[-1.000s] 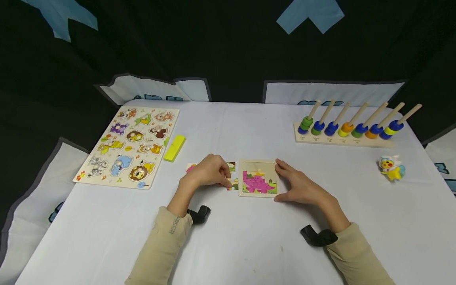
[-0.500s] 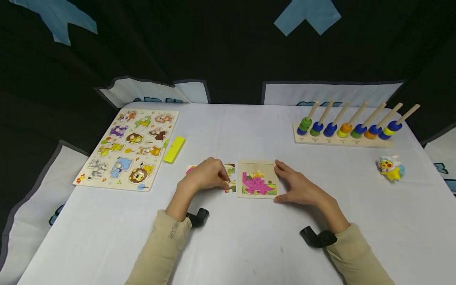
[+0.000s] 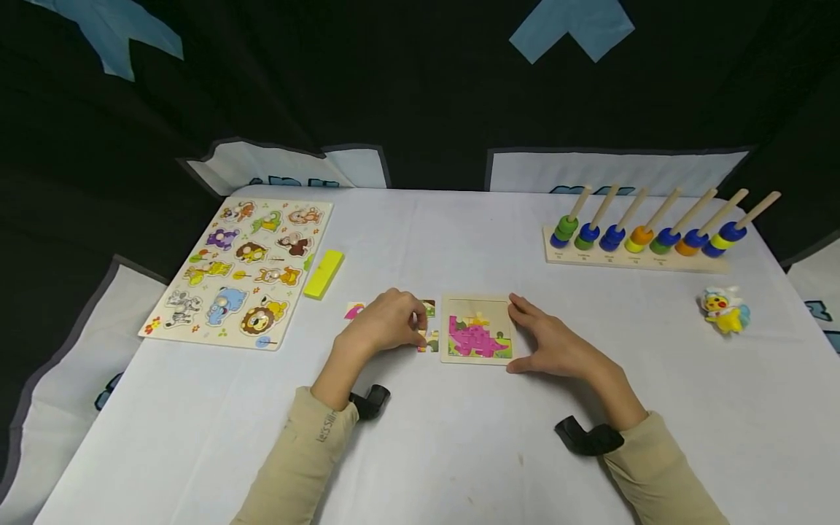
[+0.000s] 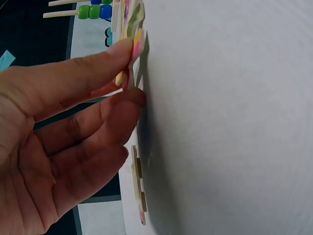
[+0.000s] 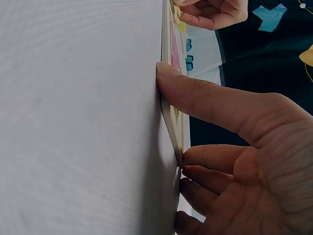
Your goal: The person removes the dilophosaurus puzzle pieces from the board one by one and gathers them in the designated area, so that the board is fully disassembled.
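Observation:
My left hand [image 3: 387, 321] pinches a small jigsaw piece [image 4: 138, 44] with pink and yellow on it between thumb and index finger, low over the table. Loose jigsaw pieces [image 3: 429, 308] lie around and partly under that hand, one pink piece [image 3: 355, 310] to its left. Just right of them lies a square wooden puzzle tray [image 3: 475, 305], its lower part filled with a pink dinosaur picture and its top part bare wood. My right hand [image 3: 558, 346] holds the tray's right side, thumb at the near corner and fingers along the edge [image 5: 169, 125].
A large animal peg puzzle [image 3: 239, 273] lies at the left, with a yellow block [image 3: 324, 274] beside it. At the back right stands a wooden rack [image 3: 633, 260] of pegs with coloured beads. A small yellow figurine [image 3: 723, 310] sits in front of it.
My left hand stays over the loose pieces with only slight finger movement. The right hand and the tray hold their place; the whole view shifts a little.

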The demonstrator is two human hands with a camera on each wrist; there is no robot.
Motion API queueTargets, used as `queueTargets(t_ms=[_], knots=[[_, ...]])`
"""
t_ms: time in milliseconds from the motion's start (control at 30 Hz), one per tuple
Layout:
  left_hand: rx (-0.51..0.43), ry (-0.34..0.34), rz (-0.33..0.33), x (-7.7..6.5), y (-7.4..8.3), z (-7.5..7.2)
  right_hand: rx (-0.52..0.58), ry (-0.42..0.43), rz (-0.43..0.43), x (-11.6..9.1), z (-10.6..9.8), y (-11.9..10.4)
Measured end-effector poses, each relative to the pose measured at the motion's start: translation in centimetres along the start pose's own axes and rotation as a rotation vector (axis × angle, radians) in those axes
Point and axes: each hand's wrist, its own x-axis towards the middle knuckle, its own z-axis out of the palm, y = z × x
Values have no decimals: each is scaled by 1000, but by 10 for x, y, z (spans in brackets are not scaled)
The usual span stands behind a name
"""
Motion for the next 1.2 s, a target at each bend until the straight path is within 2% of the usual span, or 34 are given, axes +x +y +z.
queueTargets(t_ms=[100, 333, 633, 967, 1200], knots=[[-2, 4, -16, -1, 0, -1, -3, 1, -3, 0, 0, 0], [-55, -6, -128, -6, -2, -2, -3, -3, -2, 1, 1, -2], [-30, 30, -91, -5, 3, -1, -6, 2, -7, 0, 1, -2], [52, 84, -177, -6, 16, 4, -12, 2, 1, -1, 1, -1], [73, 111, -219, -4, 19, 4, -10, 0, 1, -1, -1, -2]])
